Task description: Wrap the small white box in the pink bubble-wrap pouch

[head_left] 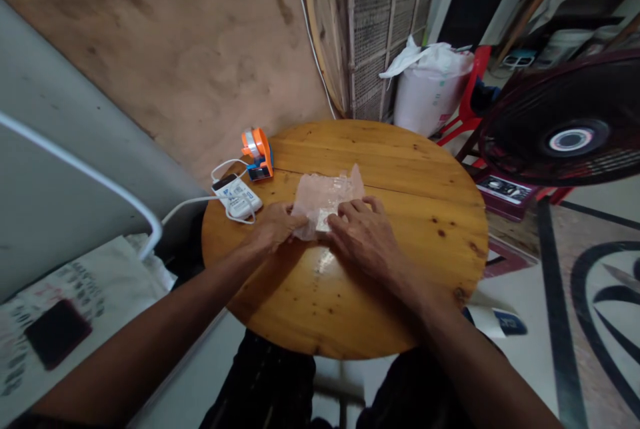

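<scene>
A sheet of pinkish, see-through bubble wrap (325, 190) lies spread on the round wooden table. At its near edge sits a small whitish box (323, 221), partly covered by my fingers. My left hand (280, 224) pinches the left near corner of the wrap between thumb and fingers. From the right, my right hand (364, 232) is closed over the box, its fingers curled and its thumb against the side. The wrap's far right corner sticks up a little. What the box holds cannot be seen.
On the round table (425, 216), an orange and blue tape dispenser (259, 154) and a white power bank (237, 197) with a cable stand at the left. A dark fan (570, 129) is close at the right. A white sack (430, 89) stands behind the table.
</scene>
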{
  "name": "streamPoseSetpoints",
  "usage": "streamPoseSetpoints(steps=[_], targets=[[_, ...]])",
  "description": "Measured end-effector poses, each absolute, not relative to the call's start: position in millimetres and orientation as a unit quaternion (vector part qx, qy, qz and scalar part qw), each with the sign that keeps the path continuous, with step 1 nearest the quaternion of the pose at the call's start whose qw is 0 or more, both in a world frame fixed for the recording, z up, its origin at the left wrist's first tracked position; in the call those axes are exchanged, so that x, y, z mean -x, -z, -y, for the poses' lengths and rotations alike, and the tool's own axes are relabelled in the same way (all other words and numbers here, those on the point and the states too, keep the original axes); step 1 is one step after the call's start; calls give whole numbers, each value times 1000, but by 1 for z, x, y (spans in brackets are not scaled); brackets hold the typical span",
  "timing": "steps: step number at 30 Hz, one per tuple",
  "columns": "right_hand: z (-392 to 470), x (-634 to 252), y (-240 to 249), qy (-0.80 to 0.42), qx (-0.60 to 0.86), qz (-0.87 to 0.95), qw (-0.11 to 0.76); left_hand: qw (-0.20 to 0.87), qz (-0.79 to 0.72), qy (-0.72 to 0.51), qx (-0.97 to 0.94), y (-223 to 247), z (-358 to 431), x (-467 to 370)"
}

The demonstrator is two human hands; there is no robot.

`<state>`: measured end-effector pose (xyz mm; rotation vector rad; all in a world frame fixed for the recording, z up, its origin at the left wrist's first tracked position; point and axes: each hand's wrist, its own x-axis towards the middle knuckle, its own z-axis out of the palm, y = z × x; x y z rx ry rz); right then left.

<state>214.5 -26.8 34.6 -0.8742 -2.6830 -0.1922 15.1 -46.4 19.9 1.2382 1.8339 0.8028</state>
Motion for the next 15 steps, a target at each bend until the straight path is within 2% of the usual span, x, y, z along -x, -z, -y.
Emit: streamPoseSetpoints(steps=[8,15], targets=[[27,-214,-32,67,307,935,164,373,-728,-326,-475,-31,42,-38],[27,-213,-30,63,312,932,175,417,-680,-380,-469,-31,43,-43]])
